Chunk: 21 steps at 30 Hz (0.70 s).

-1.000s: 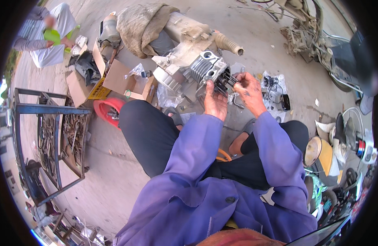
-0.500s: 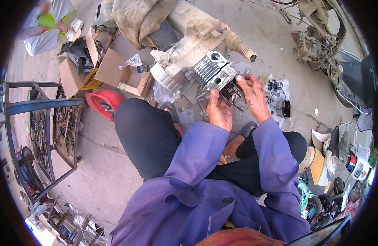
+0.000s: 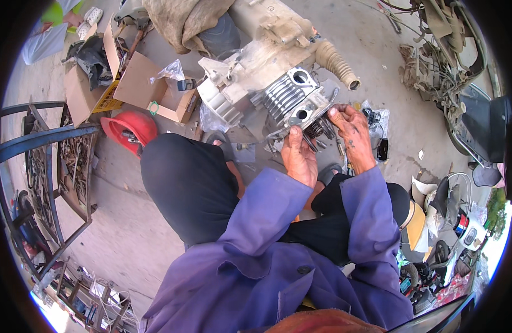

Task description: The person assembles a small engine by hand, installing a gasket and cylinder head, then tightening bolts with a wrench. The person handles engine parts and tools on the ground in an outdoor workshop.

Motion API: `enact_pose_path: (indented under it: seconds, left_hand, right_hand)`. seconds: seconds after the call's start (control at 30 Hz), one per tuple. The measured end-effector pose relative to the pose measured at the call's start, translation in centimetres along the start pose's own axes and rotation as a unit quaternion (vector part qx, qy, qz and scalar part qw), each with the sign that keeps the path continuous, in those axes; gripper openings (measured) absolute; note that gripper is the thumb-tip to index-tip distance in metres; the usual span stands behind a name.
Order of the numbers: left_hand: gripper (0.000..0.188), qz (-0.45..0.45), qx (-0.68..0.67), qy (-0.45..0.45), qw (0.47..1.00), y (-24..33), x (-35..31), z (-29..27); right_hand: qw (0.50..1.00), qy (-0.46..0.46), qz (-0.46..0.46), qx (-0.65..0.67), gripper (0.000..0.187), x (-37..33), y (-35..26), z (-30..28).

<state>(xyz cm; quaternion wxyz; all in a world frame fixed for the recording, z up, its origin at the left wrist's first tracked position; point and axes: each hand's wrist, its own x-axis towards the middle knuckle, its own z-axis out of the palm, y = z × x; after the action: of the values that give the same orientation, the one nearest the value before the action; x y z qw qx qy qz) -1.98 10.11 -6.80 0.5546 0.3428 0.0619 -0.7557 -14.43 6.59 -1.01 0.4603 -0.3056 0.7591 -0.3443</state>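
In front of me stands a dusty engine (image 3: 256, 64) with a bright finned cylinder (image 3: 288, 95) that has two round openings on its face. At the cylinder's near end is a cylinder head (image 3: 317, 129) with a coil spring and metal pins showing. My left hand (image 3: 299, 157) grips its near left edge, thumb on top and fingers partly hidden beneath. My right hand (image 3: 353, 133) pinches the right corner between thumb and curled fingers. A thin flat edge, perhaps a gasket, shows by the right fingertips.
Left of the engine are an opened cardboard box (image 3: 170, 91), a red helmet-shaped bowl (image 3: 131, 129) with metal parts, and a blue metal frame (image 3: 48, 139). A ribbed hose (image 3: 336, 62) sticks out rightward. Small parts lie on a plastic bag (image 3: 382, 123). A scooter frame (image 3: 442, 61) stands far right.
The view has shifted, with the box and bowl now farther left and the engine slightly lower and to the right. Both hands keep hold of the cylinder head, its angle slightly changed.
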Motion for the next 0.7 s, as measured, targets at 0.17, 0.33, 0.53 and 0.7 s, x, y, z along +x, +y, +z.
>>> enact_pose_path:
  seconds: [0.17, 0.33, 0.53, 0.7]
  left_hand:
    - [0.066, 0.005, 0.006, -0.015, 1.000, 0.1, 0.0, 0.0]
    - [0.067, 0.003, 0.008, -0.019, 1.000, 0.3, 0.3, -0.3]
    - [0.064, -0.002, 0.014, -0.032, 0.999, 1.0, 0.5, -0.3]
    - [0.066, 0.002, 0.013, -0.011, 1.000, 0.6, 0.3, -0.2]
  right_hand:
    - [1.000, -0.029, 0.005, -0.002, 0.041, 0.3, -0.2, -0.3]
    - [1.000, 0.001, -0.002, -0.003, 0.043, 0.2, 0.3, 0.2]
    - [1.000, -0.004, 0.006, 0.010, 0.052, 0.2, -0.3, 0.0]
    - [0.999, 0.000, -0.021, 0.034, 0.053, -0.2, -0.6, 0.5]
